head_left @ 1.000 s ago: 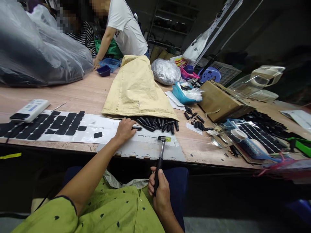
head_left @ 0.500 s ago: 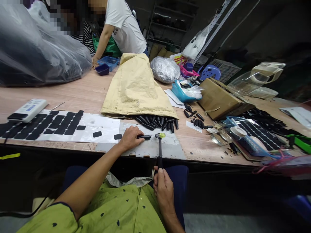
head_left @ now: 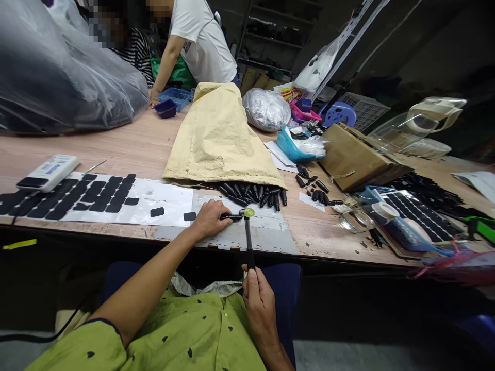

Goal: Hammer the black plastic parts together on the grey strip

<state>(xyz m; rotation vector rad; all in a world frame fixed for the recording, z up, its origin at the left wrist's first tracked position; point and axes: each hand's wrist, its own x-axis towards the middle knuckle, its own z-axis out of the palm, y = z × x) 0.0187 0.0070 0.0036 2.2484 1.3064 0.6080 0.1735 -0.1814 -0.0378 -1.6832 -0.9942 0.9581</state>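
My left hand [head_left: 210,219] rests on a grey board [head_left: 270,234] at the table's front edge, its fingers closed on a slim black cylindrical piece [head_left: 232,217] lying sideways. In my right hand [head_left: 260,299] is a small hammer [head_left: 248,238] with a dark grip, a metal shaft and a translucent yellow-green face. The hammer's head is at the right end of the black piece; I cannot tell whether they touch. Just behind, several similar black pieces [head_left: 263,195] spill from the mouth of a large yellow sack [head_left: 220,139].
A white sheet with black stickers [head_left: 112,196] and a white device [head_left: 48,172] lie left. To the right are a cardboard box [head_left: 359,154], a blue bag [head_left: 296,148] and a blue basket [head_left: 410,234]. A big plastic bag [head_left: 73,82] and a co-worker [head_left: 201,44] are across the table.
The hammer's head has moved left, closing the gap to the black piece's end. My left hand keeps its hold. The view has shifted slightly.
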